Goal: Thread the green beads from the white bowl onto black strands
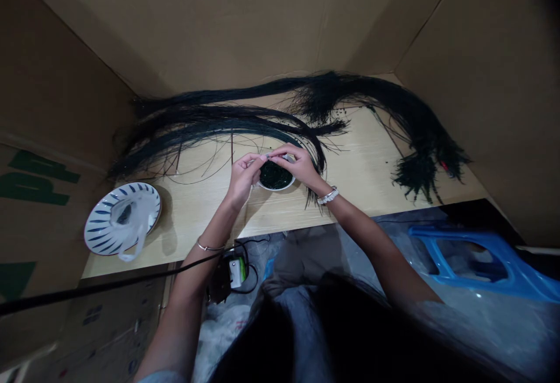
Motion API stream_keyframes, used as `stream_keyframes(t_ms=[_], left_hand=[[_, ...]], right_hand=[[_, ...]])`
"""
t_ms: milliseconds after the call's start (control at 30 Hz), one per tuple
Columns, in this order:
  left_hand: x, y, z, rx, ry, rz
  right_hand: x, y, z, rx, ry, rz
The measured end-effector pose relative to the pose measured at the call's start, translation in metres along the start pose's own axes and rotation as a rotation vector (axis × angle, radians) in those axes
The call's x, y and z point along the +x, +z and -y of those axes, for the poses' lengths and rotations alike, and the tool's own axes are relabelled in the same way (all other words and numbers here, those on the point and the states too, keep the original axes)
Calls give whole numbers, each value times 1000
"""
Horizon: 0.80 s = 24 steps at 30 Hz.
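Observation:
My left hand (242,176) and my right hand (297,164) meet over a small white bowl (276,185) filled with tiny dark beads. Both hands pinch something small and pale between their fingertips; it is too small to name. A thin dark strand seems to run from the fingers. Long bundles of black threads (227,120) lie spread across the light wooden tabletop (359,167) behind the bowl. A bracelet is on each wrist.
A blue-and-white striped plate (98,225) holding a crumpled clear plastic bag sits at the table's left. More black thread bunches (420,167) lie at the right. Cardboard walls (245,21) surround the table. A blue plastic stool (476,260) stands lower right. A small device with cables (236,269) hangs at the front edge.

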<state>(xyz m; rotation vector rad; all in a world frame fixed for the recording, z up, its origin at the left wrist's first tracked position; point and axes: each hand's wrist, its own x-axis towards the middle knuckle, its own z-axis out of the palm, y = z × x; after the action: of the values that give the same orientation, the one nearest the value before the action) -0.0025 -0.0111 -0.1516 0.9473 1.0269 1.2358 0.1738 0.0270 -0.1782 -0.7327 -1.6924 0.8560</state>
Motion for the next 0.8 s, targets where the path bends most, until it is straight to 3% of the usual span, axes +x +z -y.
stream_keyframes(t_ms=[800], left_hand=[[-1,0,1,0,13,-16]], right_hand=[[1,1,-1,84,75,7]])
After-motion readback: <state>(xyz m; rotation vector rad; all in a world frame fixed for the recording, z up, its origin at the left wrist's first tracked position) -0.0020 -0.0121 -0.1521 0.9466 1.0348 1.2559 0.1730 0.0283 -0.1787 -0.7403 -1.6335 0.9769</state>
